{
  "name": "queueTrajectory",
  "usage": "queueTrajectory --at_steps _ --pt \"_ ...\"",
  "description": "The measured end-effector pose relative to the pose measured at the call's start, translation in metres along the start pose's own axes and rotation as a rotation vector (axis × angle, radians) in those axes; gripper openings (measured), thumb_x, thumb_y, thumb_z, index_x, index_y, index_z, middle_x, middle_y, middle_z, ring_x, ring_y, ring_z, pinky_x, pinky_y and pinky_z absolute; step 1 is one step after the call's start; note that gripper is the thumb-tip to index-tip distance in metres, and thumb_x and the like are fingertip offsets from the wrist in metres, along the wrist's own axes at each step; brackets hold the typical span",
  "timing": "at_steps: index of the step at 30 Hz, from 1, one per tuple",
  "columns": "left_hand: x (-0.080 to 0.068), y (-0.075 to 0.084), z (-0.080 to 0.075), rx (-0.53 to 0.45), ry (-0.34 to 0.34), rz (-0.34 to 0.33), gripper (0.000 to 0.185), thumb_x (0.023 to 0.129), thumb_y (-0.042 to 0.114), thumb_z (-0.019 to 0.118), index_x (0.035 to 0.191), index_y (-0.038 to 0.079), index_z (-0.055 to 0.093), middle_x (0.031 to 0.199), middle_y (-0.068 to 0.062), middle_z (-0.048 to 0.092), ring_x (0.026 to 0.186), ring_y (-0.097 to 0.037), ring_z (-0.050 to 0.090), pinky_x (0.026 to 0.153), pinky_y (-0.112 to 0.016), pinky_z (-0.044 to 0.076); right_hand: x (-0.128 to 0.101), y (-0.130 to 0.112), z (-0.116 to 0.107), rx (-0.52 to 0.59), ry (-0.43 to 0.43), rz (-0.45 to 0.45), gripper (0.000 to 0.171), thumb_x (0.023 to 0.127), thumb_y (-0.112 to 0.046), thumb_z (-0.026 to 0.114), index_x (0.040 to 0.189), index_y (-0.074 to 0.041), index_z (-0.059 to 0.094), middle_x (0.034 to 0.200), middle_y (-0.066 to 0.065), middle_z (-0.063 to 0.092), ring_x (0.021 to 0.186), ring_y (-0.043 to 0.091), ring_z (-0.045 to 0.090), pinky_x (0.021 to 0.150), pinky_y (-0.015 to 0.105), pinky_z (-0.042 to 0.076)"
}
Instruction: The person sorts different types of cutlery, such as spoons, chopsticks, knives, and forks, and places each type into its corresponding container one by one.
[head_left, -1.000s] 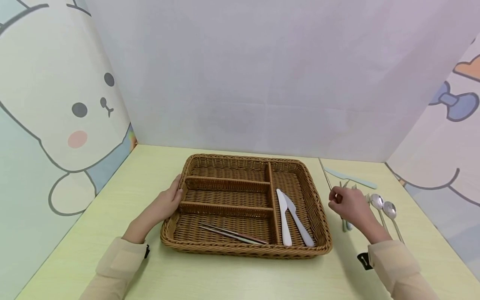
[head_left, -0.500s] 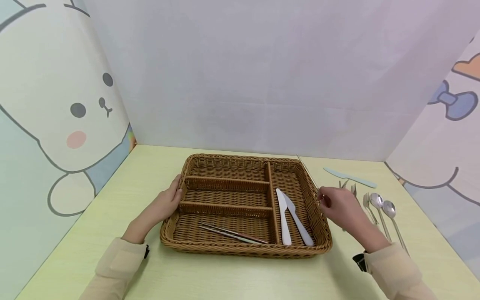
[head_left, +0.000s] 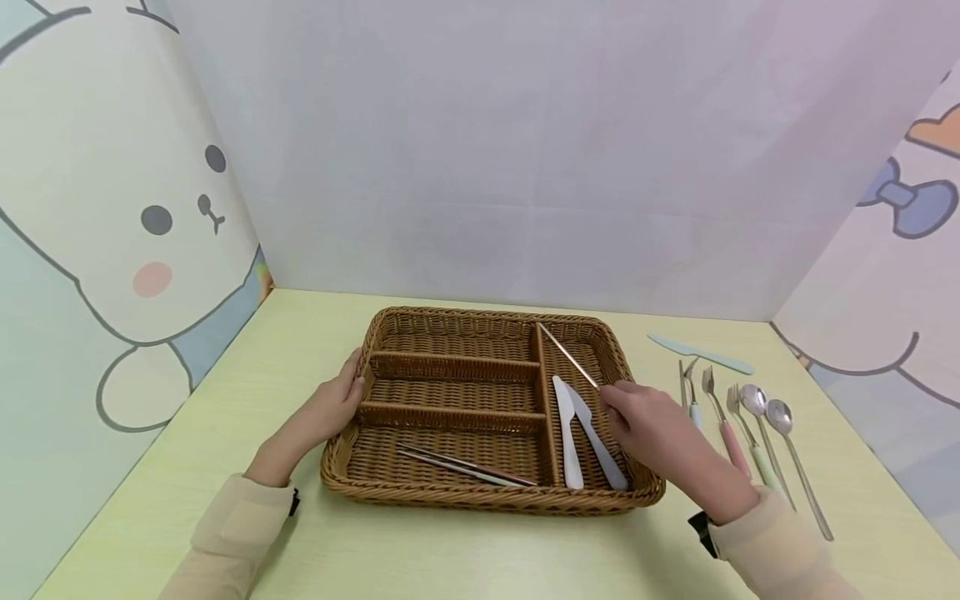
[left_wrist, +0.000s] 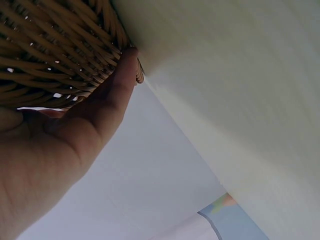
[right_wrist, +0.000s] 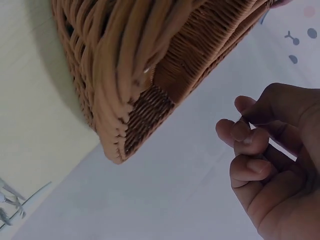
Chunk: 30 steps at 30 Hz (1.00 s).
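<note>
Chopstick (head_left: pixel 567 356) – pinched in right hand (head_left: pixel 647 425), carried over right compartment of wicker tray (head_left: pixel 491 498) at 3 o'clock, step judged mid-transfer; left hand (head_left: pixel 330 406) presses tray's 9 o'clock rim, fingers lightly curled – next move calls for lowering beside paired chopsticks (head_left: pixel 465 467) at 6 o'clock.

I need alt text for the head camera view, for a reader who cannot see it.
A person's right hand holds a thin chopstick over the right compartment of a wicker basket, where two white knives lie, while the left hand rests on the basket's left rim. Forks and spoons lie on the table at the right.
</note>
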<state>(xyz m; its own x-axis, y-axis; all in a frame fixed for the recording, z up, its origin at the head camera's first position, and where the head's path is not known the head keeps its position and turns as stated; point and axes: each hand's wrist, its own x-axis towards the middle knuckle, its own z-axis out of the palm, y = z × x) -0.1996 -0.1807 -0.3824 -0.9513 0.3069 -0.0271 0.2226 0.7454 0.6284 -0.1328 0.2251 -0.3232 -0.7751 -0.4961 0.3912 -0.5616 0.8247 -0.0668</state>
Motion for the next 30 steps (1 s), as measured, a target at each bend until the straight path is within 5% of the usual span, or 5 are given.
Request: queueTrajectory --at_steps 7,15,23,30 --pt "0.001 -0.001 0.001 0.019 0.006 0.001 0.057 0.101 0.014 0.027 0.145 -0.005 -0.004 0.06 -0.006 0.042 0.042 -0.012 0.032 0.052 -0.031 0.038 0.004 -0.019 0.004 -0.044 -0.002 -0.104 0.019 0.074 0.006 0.063 0.076 -0.012 0.057 0.07 -0.005 0.051 0.052 0.002 0.03 0.046 0.016 0.029" --pt "0.002 -0.003 0.001 0.04 0.015 0.005 0.057 0.1 0.014 0.028 0.145 -0.005 -0.003 0.073 -0.016 0.051 0.049 -0.014 0.043 0.061 -0.033 0.041 0.009 -0.037 0.008 -0.085 -0.097 -0.167 0.016 0.076 0.003 0.064 0.081 -0.011 0.058 0.068 -0.005 0.046 0.049 0.003 0.029 0.043 0.015 0.026" --pt "0.001 -0.001 0.0 0.03 0.011 0.005 0.057 0.101 0.014 0.028 0.145 -0.005 -0.003 0.063 -0.008 0.045 0.044 -0.013 0.034 0.054 -0.032 0.038 0.015 -0.053 0.015 -0.108 -0.148 -0.282 0.024 0.071 0.008 0.065 0.086 -0.01 0.062 0.075 -0.002 0.056 0.055 0.006 0.047 0.045 0.015 0.038" --pt "0.0 -0.001 0.0 0.02 0.003 0.002 0.057 0.101 0.014 0.027 0.145 -0.005 -0.005 0.061 -0.006 0.043 0.042 -0.013 0.031 0.052 -0.031 0.037 0.02 -0.064 0.021 -0.135 -0.185 -0.339 0.025 0.071 0.011 0.061 0.08 -0.012 0.06 0.07 -0.003 0.053 0.054 0.006 0.044 0.047 0.018 0.038"
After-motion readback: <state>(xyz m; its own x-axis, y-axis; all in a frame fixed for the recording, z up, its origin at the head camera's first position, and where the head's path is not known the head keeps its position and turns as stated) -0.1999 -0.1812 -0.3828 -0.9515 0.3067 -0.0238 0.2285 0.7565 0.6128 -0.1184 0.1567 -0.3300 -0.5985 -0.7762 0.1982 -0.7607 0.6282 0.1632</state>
